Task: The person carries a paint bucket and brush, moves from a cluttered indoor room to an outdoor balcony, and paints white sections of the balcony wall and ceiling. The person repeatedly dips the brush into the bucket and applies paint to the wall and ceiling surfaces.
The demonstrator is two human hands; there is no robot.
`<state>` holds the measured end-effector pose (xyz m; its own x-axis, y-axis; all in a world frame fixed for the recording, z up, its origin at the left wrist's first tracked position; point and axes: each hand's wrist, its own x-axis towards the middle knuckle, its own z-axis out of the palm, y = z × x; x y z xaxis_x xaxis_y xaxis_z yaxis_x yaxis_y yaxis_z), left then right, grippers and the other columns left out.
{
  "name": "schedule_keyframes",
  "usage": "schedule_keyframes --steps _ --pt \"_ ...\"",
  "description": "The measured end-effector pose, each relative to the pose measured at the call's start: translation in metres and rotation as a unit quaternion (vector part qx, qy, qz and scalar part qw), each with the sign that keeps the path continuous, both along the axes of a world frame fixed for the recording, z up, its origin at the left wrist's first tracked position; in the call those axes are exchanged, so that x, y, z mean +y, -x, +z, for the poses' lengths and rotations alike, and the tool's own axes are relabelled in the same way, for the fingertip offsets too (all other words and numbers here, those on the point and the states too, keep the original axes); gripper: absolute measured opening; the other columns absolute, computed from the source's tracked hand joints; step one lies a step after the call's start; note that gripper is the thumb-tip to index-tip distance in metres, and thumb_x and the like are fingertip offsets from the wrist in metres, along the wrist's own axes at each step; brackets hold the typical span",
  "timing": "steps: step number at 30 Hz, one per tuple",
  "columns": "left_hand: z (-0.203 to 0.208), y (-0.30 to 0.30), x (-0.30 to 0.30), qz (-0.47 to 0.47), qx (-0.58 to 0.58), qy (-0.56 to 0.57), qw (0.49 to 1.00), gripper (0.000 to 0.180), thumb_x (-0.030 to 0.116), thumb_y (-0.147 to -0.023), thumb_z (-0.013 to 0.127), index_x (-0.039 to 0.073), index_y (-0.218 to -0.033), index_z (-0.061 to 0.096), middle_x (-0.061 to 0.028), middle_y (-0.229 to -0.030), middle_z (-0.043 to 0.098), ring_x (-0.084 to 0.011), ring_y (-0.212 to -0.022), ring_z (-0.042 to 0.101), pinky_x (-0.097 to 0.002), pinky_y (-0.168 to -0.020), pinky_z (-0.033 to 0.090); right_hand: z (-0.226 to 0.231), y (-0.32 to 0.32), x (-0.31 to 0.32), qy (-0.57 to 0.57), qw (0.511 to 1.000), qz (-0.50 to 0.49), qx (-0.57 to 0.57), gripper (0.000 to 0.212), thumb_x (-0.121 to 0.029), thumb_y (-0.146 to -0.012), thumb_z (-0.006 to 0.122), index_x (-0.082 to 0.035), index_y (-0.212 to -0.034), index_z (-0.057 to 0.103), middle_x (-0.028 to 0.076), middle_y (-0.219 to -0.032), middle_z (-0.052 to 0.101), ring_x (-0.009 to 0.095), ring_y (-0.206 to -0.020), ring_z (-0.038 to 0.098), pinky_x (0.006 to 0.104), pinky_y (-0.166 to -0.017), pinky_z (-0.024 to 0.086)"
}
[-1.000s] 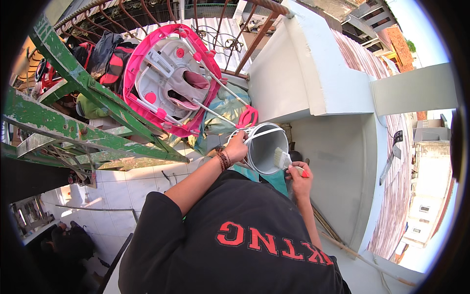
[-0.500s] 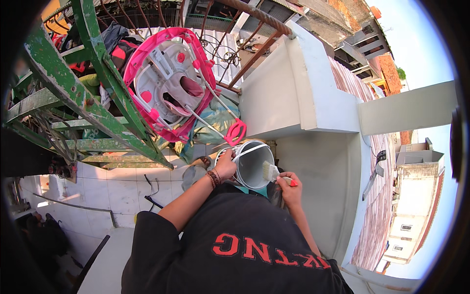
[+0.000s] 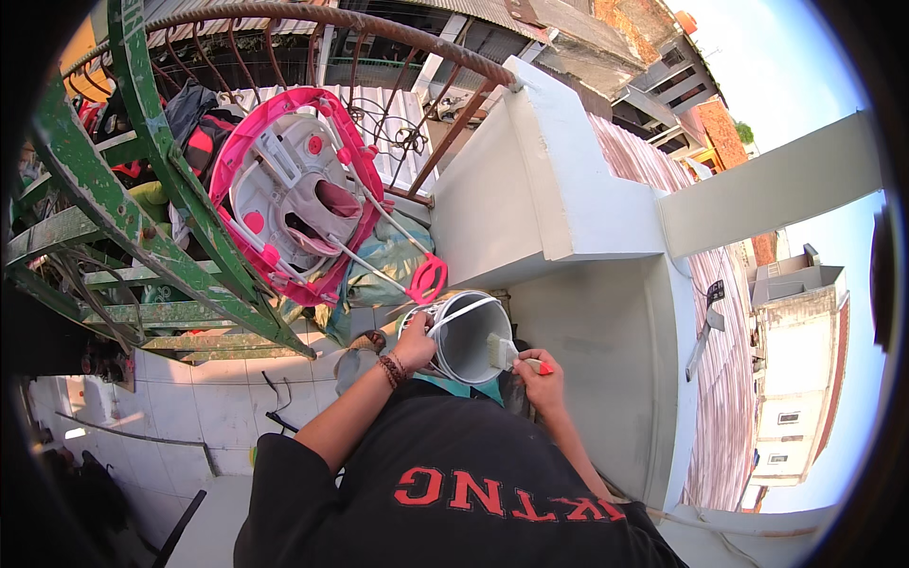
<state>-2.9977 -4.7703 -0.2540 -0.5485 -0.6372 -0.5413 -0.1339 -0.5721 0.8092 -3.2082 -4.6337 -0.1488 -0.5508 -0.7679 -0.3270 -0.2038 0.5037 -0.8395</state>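
Observation:
A white bucket (image 3: 466,343) with a greyish inside is tipped in front of my body, its mouth toward me. My left hand (image 3: 414,346) is closed at its left side, by the white handle (image 3: 460,313); whether the fingers grip the handle or the rim is hard to see. In my right hand (image 3: 543,386) is a paintbrush (image 3: 509,353) with pale bristles and a red-ended handle. Its bristles are over the bucket's mouth, near the right rim. What lies at the bottom of the bucket is not visible.
A green, chipped metal frame (image 3: 180,204) stands at the left. Beside it leans a pink and white baby walker (image 3: 298,180) on sacks (image 3: 374,275). A rusty railing (image 3: 379,28) runs behind. White walls (image 3: 597,350) close in the right, and pale tiles (image 3: 222,402) cover the floor.
My view has shifted, so the scene sits a little further left and the bucket lower. Both hands keep their holds, with the brush still at the bucket's right rim.

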Motion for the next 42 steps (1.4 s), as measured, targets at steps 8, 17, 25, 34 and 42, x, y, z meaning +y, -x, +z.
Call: schedule_keyframes --steps 8,17,25,34,42 --pt "-0.002 0.005 0.003 -0.020 -0.023 -0.008 0.999 0.046 -0.011 -0.073 0.048 0.006 -0.116 0.041 -0.0150 -0.091 0.057 -0.0243 -0.071 0.066 -0.0368 -0.056 0.054 -0.005 -0.002 0.005 -0.009 1.000 -0.022 -0.015 0.013 -0.010 -0.084 0.069 -0.002 -0.094 0.065 0.004 -0.083 0.067 0.010 -0.074 0.064 0.0252 -0.060 0.053" --pt "-0.019 0.005 -0.011 -0.054 -0.053 -0.038 0.996 0.040 -0.007 -0.074 0.053 0.007 -0.111 0.044 -0.0192 -0.091 0.062 -0.0286 -0.085 0.066 -0.0386 -0.064 0.053 -0.018 -0.018 -0.016 -0.053 0.997 -0.019 -0.052 0.016 -0.013 -0.084 0.071 -0.003 -0.096 0.066 0.005 -0.085 0.067 0.010 -0.076 0.064 0.0256 -0.062 0.054" --pt "-0.053 0.005 -0.016 -0.055 -0.033 -0.040 0.997 0.041 -0.005 -0.074 0.053 0.006 -0.112 0.043 -0.0170 -0.086 0.060 -0.0303 -0.083 0.063 -0.0390 -0.072 0.049 -0.032 -0.039 -0.038 -0.126 0.990 0.020 -0.056 0.015 -0.014 -0.084 0.071 -0.004 -0.095 0.067 0.004 -0.083 0.067 0.010 -0.073 0.064 0.0254 -0.062 0.053" --pt "-0.031 0.002 -0.048 0.029 0.031 -0.044 0.998 0.046 -0.011 -0.071 0.052 0.006 -0.112 0.043 -0.0085 -0.078 0.051 -0.0182 -0.075 0.052 -0.0301 -0.066 0.044 -0.029 -0.018 -0.088 -0.106 0.993 -0.011 -0.042 0.016 -0.008 -0.084 0.071 -0.001 -0.096 0.065 0.005 -0.084 0.067 0.010 -0.075 0.063 0.0252 -0.068 0.052" --pt "0.005 -0.005 -0.099 0.028 0.052 0.013 0.998 0.055 -0.016 -0.068 0.044 0.004 -0.120 0.041 -0.0076 -0.103 0.054 -0.0151 -0.097 0.055 -0.0302 -0.078 0.052 -0.010 -0.007 -0.135 -0.040 0.995 0.077 0.055 0.017 -0.006 -0.080 0.073 -0.003 -0.097 0.068 0.012 -0.105 0.069 0.017 -0.095 0.066 0.0293 -0.085 0.050"
